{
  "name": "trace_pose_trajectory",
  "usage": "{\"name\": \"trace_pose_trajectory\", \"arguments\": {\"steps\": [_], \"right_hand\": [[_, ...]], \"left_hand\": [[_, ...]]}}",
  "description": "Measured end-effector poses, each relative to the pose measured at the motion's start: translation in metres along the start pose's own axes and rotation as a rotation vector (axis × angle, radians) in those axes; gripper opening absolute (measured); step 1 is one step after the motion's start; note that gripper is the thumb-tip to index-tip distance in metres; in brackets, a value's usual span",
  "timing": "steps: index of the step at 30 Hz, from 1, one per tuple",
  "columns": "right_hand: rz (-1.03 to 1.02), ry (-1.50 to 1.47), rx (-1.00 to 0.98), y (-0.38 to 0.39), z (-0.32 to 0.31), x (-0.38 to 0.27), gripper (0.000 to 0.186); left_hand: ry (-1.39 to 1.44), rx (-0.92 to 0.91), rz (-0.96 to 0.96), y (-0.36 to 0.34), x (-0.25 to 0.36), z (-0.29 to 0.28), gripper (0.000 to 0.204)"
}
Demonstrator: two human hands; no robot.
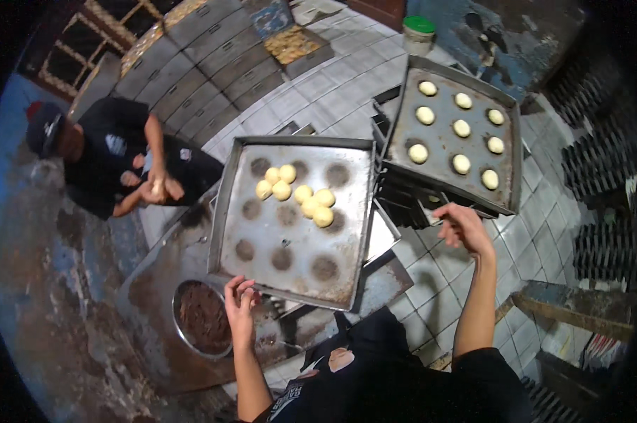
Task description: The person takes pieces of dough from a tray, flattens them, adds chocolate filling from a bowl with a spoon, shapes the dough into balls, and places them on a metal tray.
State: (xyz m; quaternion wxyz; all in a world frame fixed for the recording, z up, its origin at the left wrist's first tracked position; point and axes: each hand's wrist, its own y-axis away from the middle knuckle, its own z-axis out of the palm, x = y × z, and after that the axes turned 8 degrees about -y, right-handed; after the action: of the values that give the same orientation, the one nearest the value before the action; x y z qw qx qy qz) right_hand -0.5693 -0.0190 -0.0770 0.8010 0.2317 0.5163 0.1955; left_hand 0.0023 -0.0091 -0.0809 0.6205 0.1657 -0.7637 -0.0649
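A square metal baking tray [262, 247] in front of me bears two clusters of pale yellow dough balls [308, 206], with dark round marks on its bare part. My left hand [241, 302] is by its near left corner, fingers loosely bent and apart, nothing visible in them; whether they touch the rim I cannot tell. A second baking tray [442, 151] to the right carries several dough balls [462, 128] spaced out in three rows. Just off its near edge, my right hand [462, 230] hovers with bent, separated fingers and holds nothing.
On the table at left, a metal bowl [202, 319] holds brown paste. Across it a co-worker [114, 158] presses both hands together around something pale. Metal tins [198, 70] are stacked behind, with a green-lidded bucket [419, 35] farther right. Dark slatted stacks [604, 176] line the right side.
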Motion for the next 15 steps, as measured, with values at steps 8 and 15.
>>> {"name": "trace_pose_trajectory", "arguments": {"steps": [8,15], "right_hand": [[-0.77,1.26,-0.104,-0.138,0.205,0.084,0.044],[-0.758,1.454,0.076,-0.184,0.233,0.117,0.029]], "left_hand": [[0.086,-0.039,0.044,0.043,-0.003,0.02,0.035],[0.137,-0.021,0.068,0.081,-0.013,-0.018,0.033]]}}
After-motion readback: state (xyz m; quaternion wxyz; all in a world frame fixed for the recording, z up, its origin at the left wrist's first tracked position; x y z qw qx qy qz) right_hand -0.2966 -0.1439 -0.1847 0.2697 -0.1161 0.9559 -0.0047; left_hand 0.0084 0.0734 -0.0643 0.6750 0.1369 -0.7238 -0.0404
